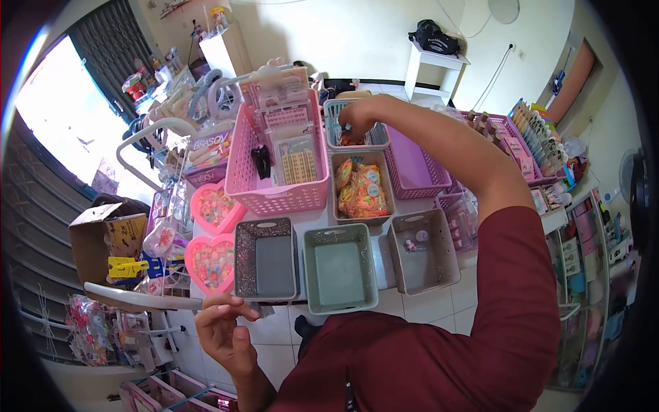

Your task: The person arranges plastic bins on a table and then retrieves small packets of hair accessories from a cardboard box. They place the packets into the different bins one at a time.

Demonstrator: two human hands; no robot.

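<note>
My right hand (360, 115) reaches down into a light blue basket (330, 115) at the back of the table. Its fingers are bent together among small items there, and what they pinch, if anything, is hidden. Low at the left, my left hand (225, 334) is held near the table's front edge. A small clear plastic bag (265, 312) shows at its fingertips. In front of me stand a dark grey basket (266, 292), a green basket (341, 304) and a grey-brown basket (431, 283) with a few tiny items inside. Behind them, a brown basket (362, 220) holds orange packets (364, 192).
A tall pink basket (281, 204) holds boxes and a black clip. Two heart-shaped bead boxes (211, 264) lie at the left, beside a white metal rail (137, 300). At the right are a purple basket (414, 161) and a shelf of goods (583, 268).
</note>
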